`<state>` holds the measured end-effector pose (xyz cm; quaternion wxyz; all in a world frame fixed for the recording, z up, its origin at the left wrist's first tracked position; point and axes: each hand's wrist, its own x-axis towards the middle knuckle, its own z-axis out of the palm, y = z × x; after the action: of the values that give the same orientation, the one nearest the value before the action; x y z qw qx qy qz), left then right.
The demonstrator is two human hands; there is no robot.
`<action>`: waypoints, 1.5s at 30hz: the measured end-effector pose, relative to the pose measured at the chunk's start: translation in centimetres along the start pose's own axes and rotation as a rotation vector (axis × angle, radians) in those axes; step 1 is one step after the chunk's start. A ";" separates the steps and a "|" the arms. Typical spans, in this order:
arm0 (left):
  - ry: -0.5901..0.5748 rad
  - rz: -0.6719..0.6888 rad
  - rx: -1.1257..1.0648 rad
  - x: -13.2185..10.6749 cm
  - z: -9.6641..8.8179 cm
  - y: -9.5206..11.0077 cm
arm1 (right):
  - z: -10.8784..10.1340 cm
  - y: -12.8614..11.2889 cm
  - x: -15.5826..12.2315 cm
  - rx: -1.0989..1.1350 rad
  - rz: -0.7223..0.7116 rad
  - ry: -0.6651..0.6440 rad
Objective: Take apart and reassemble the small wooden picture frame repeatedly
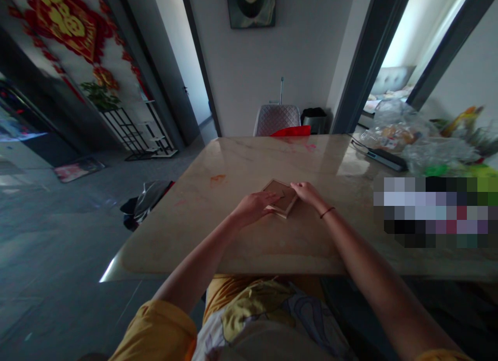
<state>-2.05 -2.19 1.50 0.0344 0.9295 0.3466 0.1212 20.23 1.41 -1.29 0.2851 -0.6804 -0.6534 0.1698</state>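
Note:
A small wooden picture frame (283,193) lies back-side up on the beige marble table (241,164), near its middle. My left hand (254,206) rests on the frame's near left part, fingers stretched flat over the brown backing. At the frame's right edge, my right hand (307,192) has its fingers curled and pinching; a thin cord is round that wrist. Both forearms reach out over the table's near edge.
Clear plastic bags (400,130) with food, a dark flat device (383,158) and green items crowd the table's right side. A quilted chair (277,119) stands at the far edge. A plant stand (128,133) and a bundle of dark stuff (146,200) are on the floor at left.

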 end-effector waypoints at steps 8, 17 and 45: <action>0.108 0.005 -0.164 -0.3 -0.5 -1.1 | -0.3 -0.4 0.5 0.407 0.085 0.018; 0.137 -0.054 -0.179 -0.2 -0.4 -1.2 | -1.3 -1.7 -0.1 0.678 0.233 -0.054; 0.345 -0.420 -0.278 0.2 -0.5 0.9 | -1.7 -2.9 -1.3 1.062 -0.145 -0.013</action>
<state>-1.44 -2.79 2.11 0.1265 0.7895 0.5121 0.3136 18.88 -0.20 1.61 0.5973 -0.3944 -0.5245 0.4610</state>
